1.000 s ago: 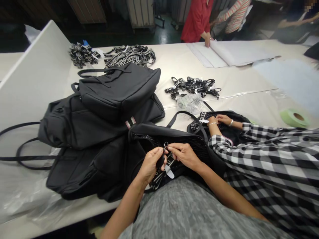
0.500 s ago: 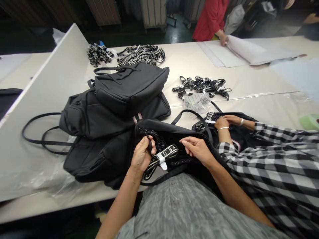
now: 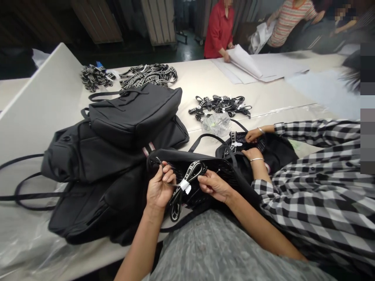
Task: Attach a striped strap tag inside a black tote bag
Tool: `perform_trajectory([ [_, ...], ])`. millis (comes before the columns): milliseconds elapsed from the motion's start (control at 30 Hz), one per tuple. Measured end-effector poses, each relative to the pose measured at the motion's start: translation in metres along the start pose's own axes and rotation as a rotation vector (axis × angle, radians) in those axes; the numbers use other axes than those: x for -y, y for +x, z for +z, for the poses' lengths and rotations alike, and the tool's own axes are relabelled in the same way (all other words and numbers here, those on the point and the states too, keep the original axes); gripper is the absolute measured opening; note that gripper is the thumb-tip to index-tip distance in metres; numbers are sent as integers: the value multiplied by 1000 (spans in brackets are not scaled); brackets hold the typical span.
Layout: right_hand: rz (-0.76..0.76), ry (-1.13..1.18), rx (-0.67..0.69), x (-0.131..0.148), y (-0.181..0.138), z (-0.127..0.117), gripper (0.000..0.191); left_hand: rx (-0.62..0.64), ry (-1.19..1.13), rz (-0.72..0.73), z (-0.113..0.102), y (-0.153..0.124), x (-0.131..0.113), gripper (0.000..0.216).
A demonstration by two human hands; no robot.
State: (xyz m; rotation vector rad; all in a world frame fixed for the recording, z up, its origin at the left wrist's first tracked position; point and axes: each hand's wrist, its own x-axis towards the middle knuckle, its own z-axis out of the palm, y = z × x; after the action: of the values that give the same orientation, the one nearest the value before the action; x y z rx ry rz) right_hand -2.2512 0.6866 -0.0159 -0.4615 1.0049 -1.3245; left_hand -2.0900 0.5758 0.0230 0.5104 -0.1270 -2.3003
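Note:
A black bag (image 3: 187,164) lies open at the table's near edge, right in front of me. My left hand (image 3: 158,189) is closed on the bag's rim at its left end. A folded black-and-white lettered strap (image 3: 189,177) with a white tag lies across the opening. My right hand (image 3: 213,185) pinches that strap just right of the tag. The strap's loose end hangs down between my hands.
Several black bags (image 3: 117,132) are stacked to the left. Strap bundles (image 3: 219,104) and a clear packet (image 3: 216,124) lie mid-table, more straps (image 3: 148,74) farther back. A person in a checked shirt (image 3: 316,183) handles another bag (image 3: 263,144) at my right. People fold white sheets (image 3: 249,64) behind.
My left hand shifted along the bag's rim. My right hand closed in on the strap, which now bunches into a loop over the opening. The neighbour's arm has stretched across their bag.

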Motion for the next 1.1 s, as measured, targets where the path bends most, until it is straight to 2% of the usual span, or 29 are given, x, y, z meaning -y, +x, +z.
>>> perform_trajectory([
  [67, -45, -33, -43, 2, -2, 1, 43, -25, 82, 8, -5, 0, 5, 28],
  [233, -97, -287, -194, 1, -14, 2, 41, -68, 495, 109, -22, -8, 24, 9],
  [333, -39, -384, -229, -6, -18, -3, 40, -52, 725, 103, -30, -14, 43, 21],
  [433, 28, -387, -260, -13, -18, -11, 41, -60, 931, 89, -39, -14, 58, 33],
  [533, 85, -354, -308, -19, -16, -19, 43, -62, 980, 61, -49, -10, 64, 37],
  [633, 120, -282, -351, -21, -13, -23, 44, -30, 1060, -11, -54, -8, 57, 38],
  [833, 72, -154, -396, -19, -9, -23, 44, 130, 1191, -230, -52, -13, 38, 38],
  [933, 52, -181, -389, -17, -9, -24, 42, 70, 1154, -185, -54, -16, 40, 44],
  [1000, 42, -187, -349, -15, -12, -25, 39, -8, 1060, -167, -57, -18, 45, 46],
  [1100, -9, -156, -282, -11, -24, -26, 39, -60, 920, -178, -59, -20, 50, 52],
])
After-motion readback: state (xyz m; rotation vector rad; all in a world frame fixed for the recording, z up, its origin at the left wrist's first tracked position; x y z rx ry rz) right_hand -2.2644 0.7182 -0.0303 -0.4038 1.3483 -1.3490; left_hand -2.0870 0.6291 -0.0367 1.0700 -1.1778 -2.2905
